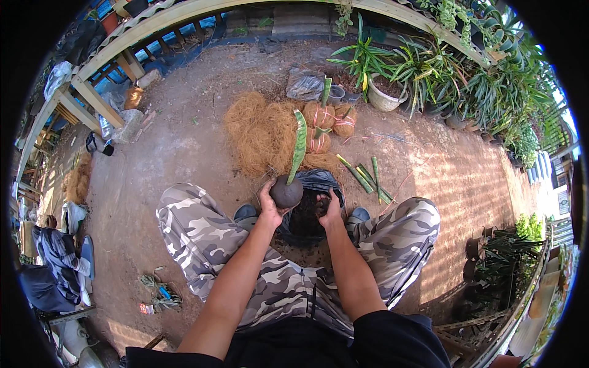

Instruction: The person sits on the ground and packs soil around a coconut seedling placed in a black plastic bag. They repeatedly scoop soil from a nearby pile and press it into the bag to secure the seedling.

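My left hand (pixel 270 208) cradles a round ball of dark soil (pixel 286 192) from its left side and below. A mottled green snake plant leaf (pixel 299 142) stands up out of the ball's top. Over the mouth of a black plastic bag (pixel 316 179), my right hand (pixel 329 210) is curled, its fingers smeared with dirt. Some dark soil seems to lie in those fingers, though they partly hide it. Loose dark soil (pixel 303 218) fills the bag, which stands between my shoes.
Brown coconut fibre (pixel 257 133) is heaped ahead. Beside it sit several fibre-wrapped balls (pixel 319 115) tied with pinkish string, leaves poking out. Cut leaf pieces (pixel 359 175) lie to the right. A white pot (pixel 385 96) holds a plant farther off. Another person (pixel 57 257) sits at far left.
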A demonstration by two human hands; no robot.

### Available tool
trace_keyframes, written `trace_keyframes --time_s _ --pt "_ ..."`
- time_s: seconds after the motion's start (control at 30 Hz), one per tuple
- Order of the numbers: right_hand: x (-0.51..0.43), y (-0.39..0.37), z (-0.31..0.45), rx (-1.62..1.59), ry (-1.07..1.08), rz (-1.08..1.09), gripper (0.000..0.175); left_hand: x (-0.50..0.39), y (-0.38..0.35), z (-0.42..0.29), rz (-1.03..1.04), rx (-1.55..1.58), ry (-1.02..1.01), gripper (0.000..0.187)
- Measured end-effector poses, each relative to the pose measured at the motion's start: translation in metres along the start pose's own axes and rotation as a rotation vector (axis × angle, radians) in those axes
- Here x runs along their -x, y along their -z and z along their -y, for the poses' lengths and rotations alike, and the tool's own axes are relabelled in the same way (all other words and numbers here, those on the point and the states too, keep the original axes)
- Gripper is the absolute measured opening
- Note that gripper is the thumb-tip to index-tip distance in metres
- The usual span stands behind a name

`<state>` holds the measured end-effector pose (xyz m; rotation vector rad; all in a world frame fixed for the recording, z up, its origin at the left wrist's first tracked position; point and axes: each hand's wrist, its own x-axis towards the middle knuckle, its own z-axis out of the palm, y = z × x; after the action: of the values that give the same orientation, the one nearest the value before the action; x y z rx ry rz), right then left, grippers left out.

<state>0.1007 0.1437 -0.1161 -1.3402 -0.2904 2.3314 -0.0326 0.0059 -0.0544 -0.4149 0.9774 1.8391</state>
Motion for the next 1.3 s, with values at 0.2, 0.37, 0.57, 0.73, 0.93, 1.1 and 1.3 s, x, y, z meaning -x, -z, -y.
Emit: trace_keyframes --time_s 0.2,0.37,0.57,0.73,0.93,1.1,1.3 --pt "-0.001 -0.006 -0.001 0.161 0.02 -0.191 0.041 0.002 -0.001 0.0 -0.005 -0.023 -0.005 0.051" --pt "-0.002 -0.002 0.002 0.03 -0.026 -0.125 0.034 0.002 -0.001 0.0 -0.006 -0.023 -0.004 0.05" --pt "-0.004 0.005 -0.002 0.144 -0.087 0.1 0.029 -0.001 0.002 0.003 0.008 -0.057 -0.013 0.053" --pt "-0.006 0.001 -0.002 -0.129 -0.085 0.13 0.032 0.0 0.004 0.004 0.067 -0.051 0.004 0.059" --pt "-0.002 -0.001 0.001 0.034 -0.047 -0.026 0.045 0.003 0.002 0.004 0.071 -0.05 0.024 0.059" --pt "0.001 -0.001 0.002 0.278 -0.037 -0.05 0.048 0.007 -0.002 0.004 0.021 -0.039 -0.006 0.064" --pt "0.004 -0.006 0.004 0.238 -0.016 -0.08 0.044 0.013 -0.006 0.001 0.028 0.009 0.016 0.07"
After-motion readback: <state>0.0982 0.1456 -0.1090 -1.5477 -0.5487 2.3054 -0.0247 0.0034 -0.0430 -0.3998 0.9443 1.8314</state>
